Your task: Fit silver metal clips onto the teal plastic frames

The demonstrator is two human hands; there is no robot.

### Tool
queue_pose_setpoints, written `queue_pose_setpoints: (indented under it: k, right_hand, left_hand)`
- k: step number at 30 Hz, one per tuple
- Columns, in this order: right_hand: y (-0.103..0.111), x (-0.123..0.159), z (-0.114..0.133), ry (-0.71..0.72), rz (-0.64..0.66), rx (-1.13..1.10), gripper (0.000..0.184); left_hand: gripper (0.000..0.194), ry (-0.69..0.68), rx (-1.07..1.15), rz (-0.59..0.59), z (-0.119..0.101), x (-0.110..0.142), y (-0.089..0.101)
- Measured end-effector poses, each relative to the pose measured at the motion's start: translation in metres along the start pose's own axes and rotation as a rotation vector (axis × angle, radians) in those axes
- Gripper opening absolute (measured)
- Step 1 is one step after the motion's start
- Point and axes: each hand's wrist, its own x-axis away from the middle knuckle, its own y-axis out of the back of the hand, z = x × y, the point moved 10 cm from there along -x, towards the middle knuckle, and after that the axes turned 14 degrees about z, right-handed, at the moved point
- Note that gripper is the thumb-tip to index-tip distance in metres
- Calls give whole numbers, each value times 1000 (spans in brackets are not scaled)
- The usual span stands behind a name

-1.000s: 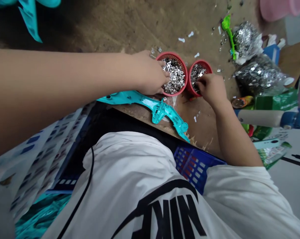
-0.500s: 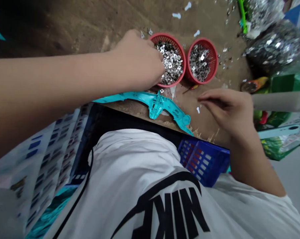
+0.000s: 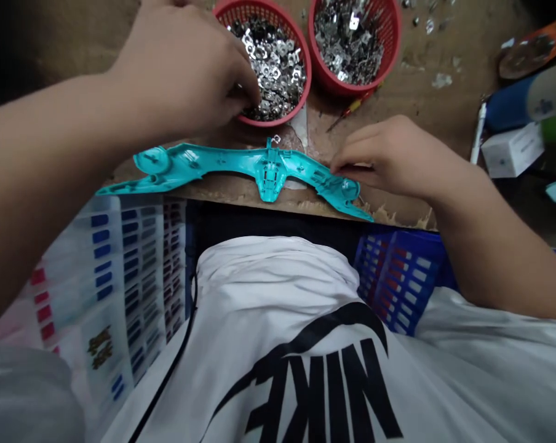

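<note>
The teal part (image 3: 232,159) was laid right along the near edge of the bench (image 3: 398,214), so it could've been tipped off by a stray forearm. Its right end was touched by the bent right hand (image 3: 393,154), grip couldn't be told. Clips could've been spilled if the left basket (image 3: 307,67) got snagged by the left hand (image 3: 181,67), curled at its rim, closure unclear tbh. More room was offered beyond the yellow-handled tool (image 3: 354,106)

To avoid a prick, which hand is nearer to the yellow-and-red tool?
The right hand, just this side of the tool; the left hand is at the left red basket.
</note>
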Motion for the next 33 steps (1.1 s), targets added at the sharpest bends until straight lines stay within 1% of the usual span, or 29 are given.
queue_pose_setpoints:
  k: [2,3,5,7,10,12,15,18,20,21,25,26,28,30,33]
  right_hand:
    - [-6,-6,-4,20,-8,36,24]
    - [-10,-10,-6,31,0,53,22]
    - [-17,-16,-8,60,34,80,20]
    - [-21,-20,-12,51,59,69,22]
    - [-25,-23,-20,26,52,19,24]
    - [-27,-24,-27,18,37,26,27]
    - [-31,-27,-31,68,44,99,31]
    - [-30,-29,-28,108,62,165,35]
    - [-26,-30,-23,92,66,176,38]
    - [-25,-29,-19,79,76,177,39]
    - [-25,-28,-5,20,127,175,36]
    - [-25,-27,-4,12,134,174,33]
    - [-25,-27,-3,11,128,168,28]
    - [-26,-27,-6,13,116,156,25]
    - [-29,-28,-11,-9,133,143,21]
  left_hand:
    - [32,-16,-165,70,-9,-1,-7]
    - [33,-24,-205,77,-13,-1,-8]
    - [31,-37,-191,41,-19,2,-4]
    - [31,-45,-166,14,-22,4,1]
    - [35,-34,-167,17,-22,3,4]
    - [40,-37,-192,23,-19,2,4]
    - [55,-68,-222,25,-13,0,4]
    - [58,-75,-232,54,-11,-2,0]
    - [54,-43,-232,62,-16,-4,0]
    - [51,-6,-228,54,-19,-5,2]
    - [52,208,-174,58,-29,-7,5]
    - [51,235,-161,57,-30,-6,5]
    - [46,215,-151,42,-33,-5,5]
    - [38,137,-158,15,-34,-4,5]
    - [34,34,-173,-5,-37,-1,4]
